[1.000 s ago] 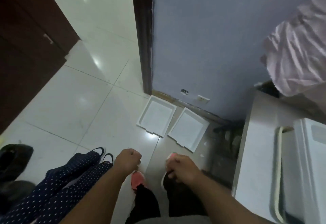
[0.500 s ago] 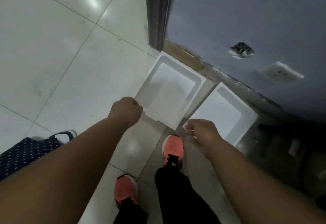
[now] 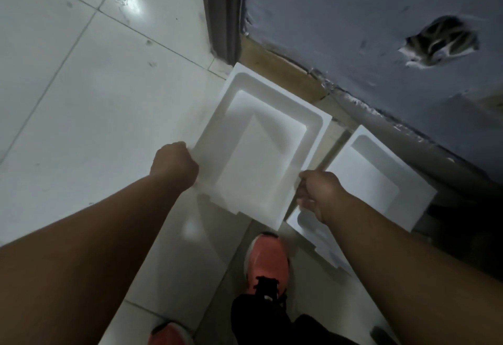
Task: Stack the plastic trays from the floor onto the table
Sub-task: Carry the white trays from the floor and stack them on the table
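Observation:
Two white plastic trays lie on the tiled floor beside a blue-grey wall. The left tray (image 3: 261, 151) is gripped on both long sides: my left hand (image 3: 175, 163) closes over its left rim and my right hand (image 3: 317, 192) over its right rim. Its near end seems slightly raised above the tiles. The second tray (image 3: 373, 184) rests flat to the right, partly behind my right wrist. The table is out of sight.
The blue-grey wall (image 3: 353, 18) with a chipped hole (image 3: 441, 41) runs diagonally behind the trays. A dark door frame (image 3: 221, 10) stands at the wall's left end. My orange shoes (image 3: 265, 260) stand just below the trays. Glossy white floor tiles (image 3: 95, 100) stretch to the left.
I have bent lower toward the floor. Both hands reached forward and closed on the sides of the left tray, which was untouched before.

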